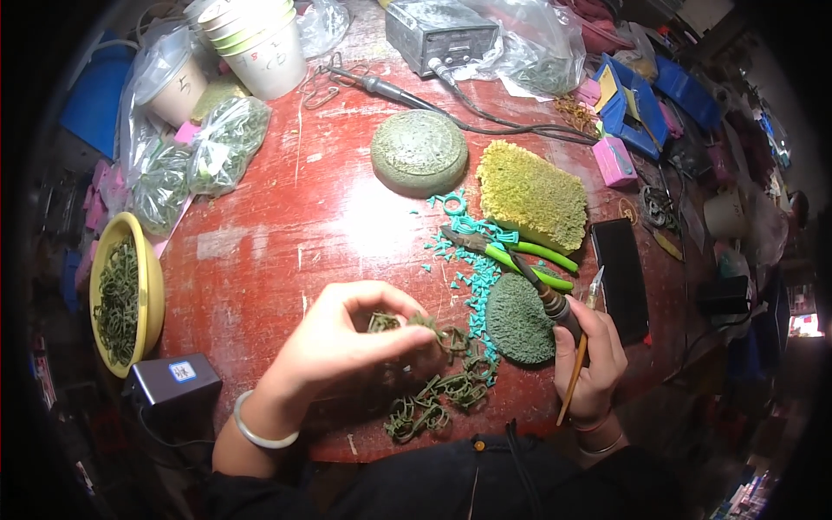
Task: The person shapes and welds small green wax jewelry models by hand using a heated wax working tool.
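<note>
My left hand (351, 334) comes in from the lower left, thumb and forefinger pinched on a small dark green ring-like piece (425, 324). More of these curly pieces (442, 399) lie in a loose heap just below it. My right hand (598, 360) grips a dark pen-shaped tool (546, 296) whose thin tip points up and left. A slim wooden-handled knife (578, 368) with a pale blade is also held in that hand. Beneath the pen tool sits a round, rough dark green pad (516, 325). Green-handled pliers (511, 258) lie just beyond.
Teal scraps (481, 290) are scattered mid-table. Behind them stand a round grey-green block (419, 152), a yellow sponge-like block (533, 195) and a corded pen (381, 87) wired to a grey box (442, 39). A black phone (620, 277) lies right; a yellow bowl (154, 295) stands left.
</note>
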Available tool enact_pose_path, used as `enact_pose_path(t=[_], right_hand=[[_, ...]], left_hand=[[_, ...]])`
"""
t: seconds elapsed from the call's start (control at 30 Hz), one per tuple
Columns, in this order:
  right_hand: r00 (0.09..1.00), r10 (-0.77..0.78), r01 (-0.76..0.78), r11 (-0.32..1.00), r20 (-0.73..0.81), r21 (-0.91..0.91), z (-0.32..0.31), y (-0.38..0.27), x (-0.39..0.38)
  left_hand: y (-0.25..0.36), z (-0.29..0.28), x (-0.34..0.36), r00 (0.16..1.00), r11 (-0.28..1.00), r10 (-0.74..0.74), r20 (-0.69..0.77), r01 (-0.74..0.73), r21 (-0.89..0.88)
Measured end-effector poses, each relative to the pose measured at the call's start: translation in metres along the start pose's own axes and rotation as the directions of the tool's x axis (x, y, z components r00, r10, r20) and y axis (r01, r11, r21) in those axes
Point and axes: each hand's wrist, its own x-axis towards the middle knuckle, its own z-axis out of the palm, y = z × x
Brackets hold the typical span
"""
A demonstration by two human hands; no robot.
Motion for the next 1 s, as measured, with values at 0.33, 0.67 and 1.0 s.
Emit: enact_pose_path(t=[0.33, 0.67, 1.0], right_hand=[[0.975, -0.137, 0.097, 0.971, 0.176, 0.218, -0.004, -0.002, 0.001], [0.964, -0.182, 0.154, 0.977, 0.196, 0.148, 0.001, -0.003, 0.001], [0.956, -0.203, 0.177, 0.975, 0.21, 0.134, 0.0, -0.003, 0.002]], left_hand=[[-0.025, 0.012, 0.009, 0.952, 0.953, 0.301, -0.056, -0.302, -0.013], [-0.022, 0.014, 0.008, 0.956, 0.958, 0.286, -0.062, -0.287, -0.005], [-0.024, 0.015, 0.01, 0.96, 0.962, 0.273, -0.069, -0.273, 0.001]])
